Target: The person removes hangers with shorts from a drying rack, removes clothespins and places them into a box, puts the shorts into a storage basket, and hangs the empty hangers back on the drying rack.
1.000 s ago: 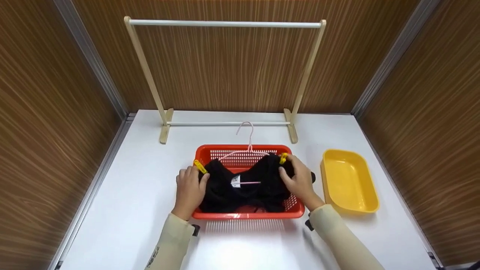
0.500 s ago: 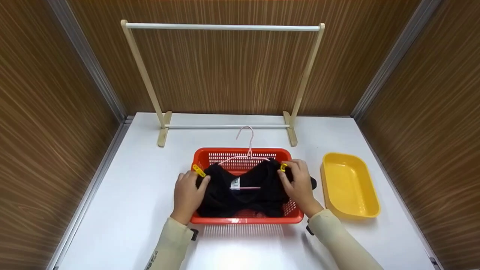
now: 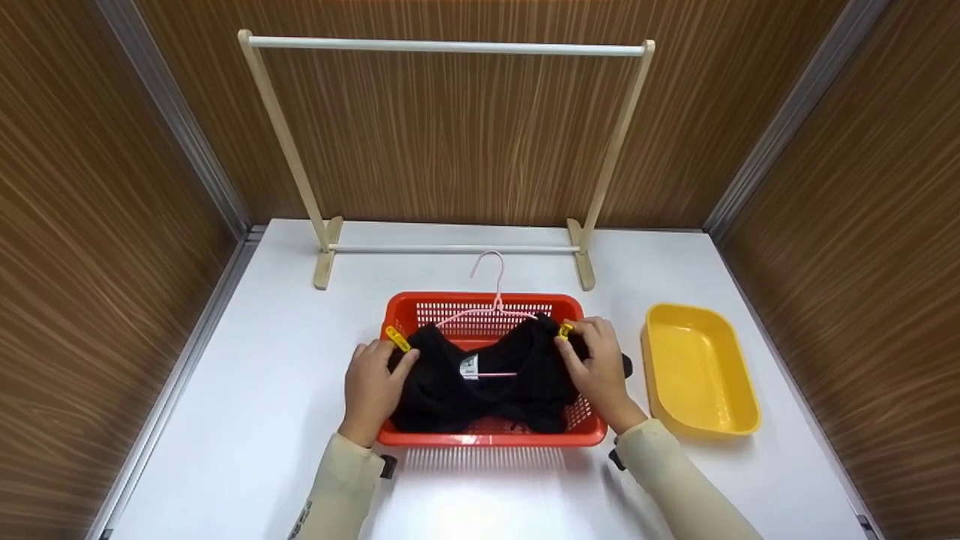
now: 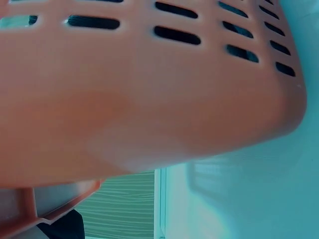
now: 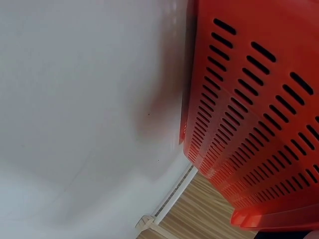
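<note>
A black shirt (image 3: pixel 480 405) with a white label hangs on a pink hanger (image 3: pixel 480 309), its hook standing up, over a red basket (image 3: pixel 495 439). At the shirt's left shoulder sits a yellow clothespin (image 3: pixel 397 339). My left hand (image 3: pixel 371 386) grips the cloth there, thumb and fingers just below the clothespin. A second yellow clothespin (image 3: pixel 565 331) is at the right shoulder, between thumb and index finger of my right hand (image 3: pixel 600 371). The wrist views show the outer walls of the basket, with neither hand in sight.
Behind the basket stands a wooden rack with a white top rail (image 3: pixel 450 46) and a lower rail (image 3: pixel 450 248). A yellow tray (image 3: pixel 701 367) lies to the right on the white table (image 3: pixel 262 360). Wood-grain panels (image 3: pixel 82 247) enclose the back and sides.
The head view has shifted slightly. Both hands stay at the shirt's shoulders with the clothespins; the right fingers have adjusted a little around theirs.
</note>
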`<control>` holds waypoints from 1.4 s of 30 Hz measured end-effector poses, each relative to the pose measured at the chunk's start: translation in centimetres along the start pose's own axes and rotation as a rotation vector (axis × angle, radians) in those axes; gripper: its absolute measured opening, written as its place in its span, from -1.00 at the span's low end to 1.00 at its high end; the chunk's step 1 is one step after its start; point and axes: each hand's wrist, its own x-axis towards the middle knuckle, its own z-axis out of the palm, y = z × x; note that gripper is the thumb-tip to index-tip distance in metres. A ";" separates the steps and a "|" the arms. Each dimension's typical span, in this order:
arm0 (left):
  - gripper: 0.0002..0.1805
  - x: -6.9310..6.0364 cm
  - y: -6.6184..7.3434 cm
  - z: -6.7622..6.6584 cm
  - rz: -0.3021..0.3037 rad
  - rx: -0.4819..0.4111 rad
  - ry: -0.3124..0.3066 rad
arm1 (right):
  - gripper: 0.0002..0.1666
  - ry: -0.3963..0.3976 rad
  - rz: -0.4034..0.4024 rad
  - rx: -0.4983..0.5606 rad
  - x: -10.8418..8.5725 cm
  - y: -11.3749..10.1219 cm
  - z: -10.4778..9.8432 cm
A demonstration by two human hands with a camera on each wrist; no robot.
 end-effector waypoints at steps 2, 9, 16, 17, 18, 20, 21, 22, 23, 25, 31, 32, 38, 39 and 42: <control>-0.60 0.1 0.0 -0.1 -0.006 -0.007 -0.001 | -0.76 0.004 -0.008 -0.004 0.0 0.1 0.1; -0.59 0.1 0.2 0.0 -0.019 -0.023 -0.007 | -0.55 0.025 -0.033 -0.001 0.2 0.1 -0.1; -0.59 0.0 0.1 0.1 -0.021 -0.007 0.006 | -0.61 0.020 -0.160 -0.093 0.3 -0.1 0.1; -0.59 -0.1 0.1 0.1 -0.021 -0.006 0.005 | -0.62 0.015 -0.170 -0.094 0.2 -0.1 0.1; -0.59 -0.1 0.1 0.1 -0.021 -0.007 0.004 | -0.62 0.010 -0.173 -0.088 0.2 -0.1 0.1; -0.58 -0.1 0.1 0.0 -0.023 -0.004 -0.001 | -0.65 0.002 -0.154 -0.063 0.1 0.0 0.1; -0.58 -0.1 0.1 0.0 -0.021 -0.002 -0.002 | -0.68 -0.001 -0.140 -0.048 0.1 0.1 0.1; -0.58 0.0 0.2 0.0 -0.019 -0.001 -0.005 | -0.70 0.000 -0.125 -0.034 0.1 0.2 0.1; -0.57 0.0 0.3 0.0 -0.016 0.001 -0.006 | -0.72 0.001 -0.114 -0.024 0.1 0.2 0.1; -0.57 0.1 0.3 0.0 -0.013 0.004 -0.008 | -0.75 0.003 -0.095 -0.009 0.2 0.2 0.0; -0.58 0.1 0.2 0.1 -0.014 0.006 -0.012 | -0.81 0.016 -0.086 -0.024 0.3 0.3 -0.1; -0.58 0.0 0.2 0.1 -0.015 0.006 -0.012 | -0.82 0.018 -0.088 -0.029 0.3 0.4 -0.1; -0.58 0.0 0.1 0.1 -0.012 0.013 -0.015 | -0.85 0.021 -0.095 -0.042 0.2 0.5 -0.1; -0.58 0.0 0.1 0.1 -0.011 0.013 -0.015 | -0.86 0.025 -0.096 -0.044 0.2 0.5 0.0; -0.58 0.0 0.1 0.0 -0.007 0.018 -0.008 | -0.86 0.045 -0.112 -0.062 0.1 0.4 0.0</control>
